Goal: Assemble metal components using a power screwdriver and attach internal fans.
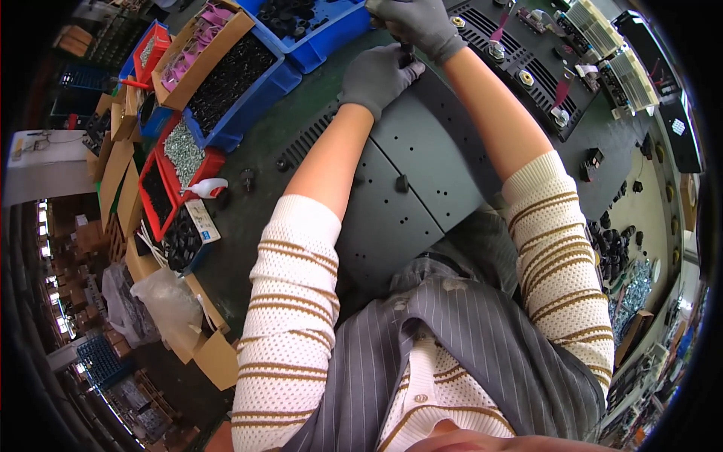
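A dark grey metal panel (433, 154) with rows of small holes and a seam down its middle lies before me, its near end by my lap. Above its far edge, my left hand (376, 77), in a grey glove, is closed, with a small black piece (407, 54) showing at its fingertips. Just beyond it my right hand (422, 26), gloved too, is closed at the top edge of the view; whatever it grips is hidden. The two hands almost touch. On the panel's seam stands a small black knob (402, 183).
Blue bins (260, 98) of black parts stand at the left, with a red tray (215, 164) of screws and a white squeeze bottle (208, 187). A cardboard box (203, 53) holds pink pieces. At the right lies a slotted black panel (538, 75) with fitted parts.
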The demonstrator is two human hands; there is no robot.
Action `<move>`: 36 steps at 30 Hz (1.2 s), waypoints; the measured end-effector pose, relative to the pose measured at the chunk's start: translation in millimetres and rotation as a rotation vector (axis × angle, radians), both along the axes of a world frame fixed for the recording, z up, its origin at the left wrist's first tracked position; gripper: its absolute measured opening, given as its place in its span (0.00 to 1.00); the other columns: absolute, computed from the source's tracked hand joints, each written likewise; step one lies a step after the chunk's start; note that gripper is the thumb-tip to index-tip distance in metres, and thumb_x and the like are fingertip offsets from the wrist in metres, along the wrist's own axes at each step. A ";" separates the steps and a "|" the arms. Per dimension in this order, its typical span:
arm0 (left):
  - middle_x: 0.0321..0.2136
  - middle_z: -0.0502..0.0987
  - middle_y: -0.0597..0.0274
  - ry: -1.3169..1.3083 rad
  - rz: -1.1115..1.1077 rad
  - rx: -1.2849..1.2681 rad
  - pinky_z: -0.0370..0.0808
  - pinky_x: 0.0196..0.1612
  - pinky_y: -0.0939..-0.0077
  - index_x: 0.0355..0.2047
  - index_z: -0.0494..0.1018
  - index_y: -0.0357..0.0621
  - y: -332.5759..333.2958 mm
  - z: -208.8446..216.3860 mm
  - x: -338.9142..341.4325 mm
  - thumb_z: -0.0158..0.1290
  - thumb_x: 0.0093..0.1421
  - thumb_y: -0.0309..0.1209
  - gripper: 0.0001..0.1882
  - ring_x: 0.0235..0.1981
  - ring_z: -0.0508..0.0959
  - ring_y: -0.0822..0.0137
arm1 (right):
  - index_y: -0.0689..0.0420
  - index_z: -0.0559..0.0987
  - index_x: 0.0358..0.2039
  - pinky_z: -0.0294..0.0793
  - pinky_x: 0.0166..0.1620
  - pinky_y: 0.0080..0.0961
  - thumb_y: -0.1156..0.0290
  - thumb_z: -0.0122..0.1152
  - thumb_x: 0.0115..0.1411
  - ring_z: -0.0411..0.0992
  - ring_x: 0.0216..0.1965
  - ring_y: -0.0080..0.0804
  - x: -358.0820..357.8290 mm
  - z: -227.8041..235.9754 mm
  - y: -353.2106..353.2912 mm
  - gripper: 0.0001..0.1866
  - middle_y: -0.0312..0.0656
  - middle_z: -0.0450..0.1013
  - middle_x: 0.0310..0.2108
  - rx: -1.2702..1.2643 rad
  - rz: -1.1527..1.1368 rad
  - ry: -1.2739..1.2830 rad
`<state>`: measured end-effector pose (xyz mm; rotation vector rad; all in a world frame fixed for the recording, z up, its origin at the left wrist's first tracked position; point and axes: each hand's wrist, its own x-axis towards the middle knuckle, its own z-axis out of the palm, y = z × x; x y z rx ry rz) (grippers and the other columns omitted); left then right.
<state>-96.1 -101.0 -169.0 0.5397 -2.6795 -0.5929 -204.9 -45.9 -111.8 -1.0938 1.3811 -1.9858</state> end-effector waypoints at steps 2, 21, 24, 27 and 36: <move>0.33 0.80 0.55 0.033 -0.019 -0.039 0.74 0.38 0.63 0.39 0.77 0.49 3.2 0.8 -4.8 0.58 0.53 0.53 0.23 0.36 0.79 0.54 | 0.58 0.72 0.34 0.70 0.26 0.20 0.77 0.63 0.49 0.67 0.21 0.19 -6.2 4.9 -2.1 0.12 0.31 0.68 0.22 -0.052 0.015 0.117; 0.23 0.66 0.71 0.084 -0.078 1.856 0.56 0.14 0.92 0.50 0.70 0.37 42.3 73.2 156.8 0.45 0.66 0.33 0.16 0.18 0.60 0.84 | 0.59 0.68 0.42 0.74 0.36 0.33 0.76 0.60 0.45 0.71 0.29 0.33 128.3 -0.3 218.0 0.21 0.41 0.69 0.28 -0.203 -0.214 -0.446; 0.22 0.64 0.73 0.146 0.124 1.540 0.55 0.15 0.92 0.52 0.68 0.37 79.5 73.2 188.0 0.46 0.66 0.34 0.18 0.17 0.59 0.84 | 0.58 0.68 0.43 0.73 0.36 0.36 0.73 0.60 0.45 0.71 0.29 0.37 135.0 2.8 228.4 0.22 0.43 0.69 0.28 -0.225 -0.188 -0.554; 0.25 0.64 0.70 0.254 0.076 1.650 0.57 0.17 0.92 0.52 0.67 0.34 103.2 61.3 200.5 0.45 0.66 0.32 0.18 0.20 0.60 0.83 | 0.57 0.67 0.45 0.72 0.33 0.37 0.72 0.59 0.47 0.70 0.28 0.37 133.8 6.6 226.2 0.22 0.43 0.69 0.28 -0.425 -0.086 -0.564; 0.31 0.70 0.62 0.385 -0.170 2.403 0.62 0.16 0.93 0.55 0.64 0.36 150.8 30.8 185.7 0.40 0.69 0.31 0.17 0.21 0.62 0.79 | 0.52 0.62 0.46 0.57 0.38 0.30 0.62 0.50 0.53 0.59 0.32 0.29 117.6 15.4 222.7 0.20 0.34 0.59 0.30 -0.634 0.285 -0.295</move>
